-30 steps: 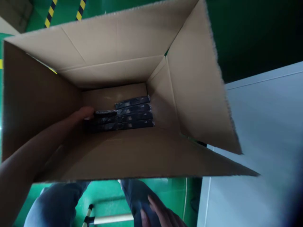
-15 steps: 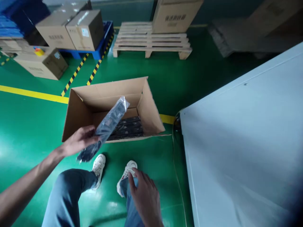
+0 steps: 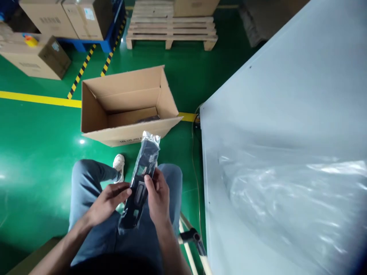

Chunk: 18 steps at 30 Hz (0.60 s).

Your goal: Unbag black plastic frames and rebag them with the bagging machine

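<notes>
A long black plastic part point(image 3: 139, 191) in a clear bag lies tilted above my lap, its top end leaning away from me. My left hand point(image 3: 110, 200) grips its left edge, thumb on top. On the opposite edge my right hand point(image 3: 158, 193) holds it too, with the thumb pressed on the face. Beyond the part stands an open cardboard box point(image 3: 123, 135) on the floor. Inside it, a dark wrapped item point(image 3: 148, 119) shows at the right; the front wall hides the rest.
To the right is a large pale panel surface point(image 3: 243, 126) with clear plastic film point(image 3: 286, 191) on it. A pipe frame point(image 3: 189, 236) stands by my right leg. Further off are a wooden pallet point(image 3: 172, 28) and cartons point(image 3: 51, 23) on a blue pallet point(image 3: 107, 44).
The bagged part has come from over the box to above my lap. My right hand, free before, now holds it as well. My view sits lower, with my knees bent.
</notes>
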Motion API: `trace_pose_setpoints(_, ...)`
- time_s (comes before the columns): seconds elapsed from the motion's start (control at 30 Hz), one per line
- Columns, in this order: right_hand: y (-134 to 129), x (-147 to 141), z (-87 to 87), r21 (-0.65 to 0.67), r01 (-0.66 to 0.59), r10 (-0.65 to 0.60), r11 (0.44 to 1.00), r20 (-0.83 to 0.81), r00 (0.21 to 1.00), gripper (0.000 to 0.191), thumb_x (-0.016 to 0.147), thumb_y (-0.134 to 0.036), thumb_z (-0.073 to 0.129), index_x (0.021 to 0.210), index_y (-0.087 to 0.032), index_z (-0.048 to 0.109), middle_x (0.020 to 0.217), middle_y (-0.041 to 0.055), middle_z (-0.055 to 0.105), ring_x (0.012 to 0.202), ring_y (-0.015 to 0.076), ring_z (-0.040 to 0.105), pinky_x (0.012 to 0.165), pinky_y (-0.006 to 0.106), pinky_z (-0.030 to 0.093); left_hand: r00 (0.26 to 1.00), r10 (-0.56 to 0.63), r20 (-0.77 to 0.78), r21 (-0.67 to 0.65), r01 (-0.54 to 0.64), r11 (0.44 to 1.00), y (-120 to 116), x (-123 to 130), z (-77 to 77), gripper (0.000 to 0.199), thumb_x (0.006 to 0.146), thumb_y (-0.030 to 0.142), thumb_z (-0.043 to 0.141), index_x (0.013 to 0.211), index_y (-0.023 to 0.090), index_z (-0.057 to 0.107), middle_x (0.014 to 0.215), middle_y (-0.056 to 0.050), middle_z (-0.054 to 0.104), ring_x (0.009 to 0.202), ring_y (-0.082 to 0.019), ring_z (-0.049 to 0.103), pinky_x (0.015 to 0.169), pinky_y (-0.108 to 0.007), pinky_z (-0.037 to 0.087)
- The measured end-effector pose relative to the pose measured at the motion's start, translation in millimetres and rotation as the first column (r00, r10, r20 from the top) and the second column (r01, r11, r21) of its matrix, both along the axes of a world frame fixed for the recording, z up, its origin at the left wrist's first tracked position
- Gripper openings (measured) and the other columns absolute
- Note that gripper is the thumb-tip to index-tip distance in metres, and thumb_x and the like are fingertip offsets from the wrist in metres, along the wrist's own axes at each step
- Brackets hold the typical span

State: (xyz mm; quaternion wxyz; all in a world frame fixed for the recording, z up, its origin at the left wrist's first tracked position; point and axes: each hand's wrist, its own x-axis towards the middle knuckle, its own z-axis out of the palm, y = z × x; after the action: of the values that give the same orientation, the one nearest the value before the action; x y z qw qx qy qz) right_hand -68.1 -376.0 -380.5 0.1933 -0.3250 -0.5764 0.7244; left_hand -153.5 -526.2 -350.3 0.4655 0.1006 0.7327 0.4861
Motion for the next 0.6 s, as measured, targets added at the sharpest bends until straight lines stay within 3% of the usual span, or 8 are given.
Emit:
trace_pose_setpoints(0.17,-9,23,6.4,0.048,0.065,-0.069,0.997,0.085,0.994,0.040,0.099,-0.051,0.063,0.127,-0.023,0.067,0.114,0.0071,0.079,0.103,0.0240,0.075,0.091,0.038,0.063,0.995,0.097,0.007,0.025,-0.097,0.995,-3,21,-3.4,0.061,0.097,0.070,0.053,0.109,0.015,0.076,0.085,-0.006,0.072,0.080,-0.022,0.064,0.077,-0.035,0.055)
trace_pose_setpoints(0.23,-4,29,14.2,0.127,-0.008,-0.005,0.992,0.103,0.995,0.038,0.101,-0.048,0.062,0.129,-0.024,0.068,0.116,0.0076,0.079,0.102,0.0239,0.076,0.087,0.037,0.063,0.983,0.177,-0.043,0.064,-0.175,0.983,-3,24,-1.9,0.062,0.098,0.069,0.052,0.125,0.016,0.070,0.104,-0.011,0.076,0.091,-0.026,0.071,0.084,-0.038,0.059)
trace_pose_setpoints(0.3,4,34,24.7,0.258,-0.180,0.155,0.949,0.115,0.981,0.037,0.103,-0.043,0.060,0.133,-0.023,0.068,0.122,0.0087,0.078,0.106,0.0240,0.075,0.091,0.037,0.062,0.941,0.244,-0.234,0.130,-0.219,0.967,-6,24,3.1,0.059,0.099,0.063,0.058,0.140,0.021,0.058,0.132,-0.014,0.070,0.114,-0.028,0.070,0.097,-0.042,0.059)
trace_pose_setpoints(0.37,13,39,37.0,0.425,-0.381,0.344,0.821,0.165,0.924,0.036,0.106,-0.037,0.056,0.137,-0.023,0.067,0.126,0.0091,0.077,0.113,0.0237,0.073,0.099,0.038,0.060,0.792,0.217,-0.571,0.143,-0.165,0.976,-12,19,12.6,0.065,0.096,0.057,0.066,0.150,0.025,0.047,0.154,-0.016,0.056,0.139,-0.032,0.058,0.114,-0.050,0.051)
trace_pose_setpoints(0.43,22,42,50.3,0.557,-0.529,0.475,0.640,0.255,0.843,0.037,0.109,-0.032,0.050,0.142,-0.024,0.065,0.124,0.0079,0.077,0.115,0.0227,0.072,0.101,0.038,0.058,0.513,0.045,-0.857,0.027,-0.042,0.999,-22,13,26.2,0.079,0.091,0.055,0.074,0.156,0.024,0.039,0.163,-0.020,0.045,0.152,-0.038,0.044,0.126,-0.060,0.037)
trace_pose_setpoints(0.5,29,44,63.8,0.641,-0.609,0.530,0.468,0.348,0.774,0.038,0.110,-0.028,0.048,0.144,-0.026,0.063,0.118,0.0062,0.077,0.112,0.0220,0.071,0.097,0.038,0.058,0.256,-0.118,-0.959,-0.110,0.046,0.993,-34,7,40.8,0.096,0.086,0.057,0.080,0.161,0.021,0.032,0.168,-0.023,0.039,0.157,-0.043,0.036,0.128,-0.066,0.029)
trace_pose_setpoints(0.57,30,43,76.3,0.709,-0.637,0.529,0.302,0.432,0.731,0.037,0.107,-0.022,0.053,0.141,-0.027,0.065,0.109,0.0049,0.077,0.106,0.0221,0.069,0.095,0.038,0.057,0.153,-0.185,-0.971,-0.177,0.069,0.982,-45,3,52.0,0.102,0.084,0.057,0.081,0.164,0.022,0.030,0.167,-0.023,0.042,0.156,-0.045,0.039,0.128,-0.066,0.029)
trace_pose_setpoints(0.6,28,41,81.6,0.735,-0.640,0.516,0.223,0.468,0.718,0.038,0.104,-0.017,0.056,0.139,-0.027,0.067,0.104,0.0044,0.076,0.103,0.0221,0.067,0.095,0.039,0.055,0.171,-0.215,-0.961,-0.204,0.080,0.976,-50,3,55.0,0.099,0.083,0.058,0.081,0.163,0.023,0.034,0.163,-0.021,0.049,0.151,-0.044,0.046,0.125,-0.063,0.035)
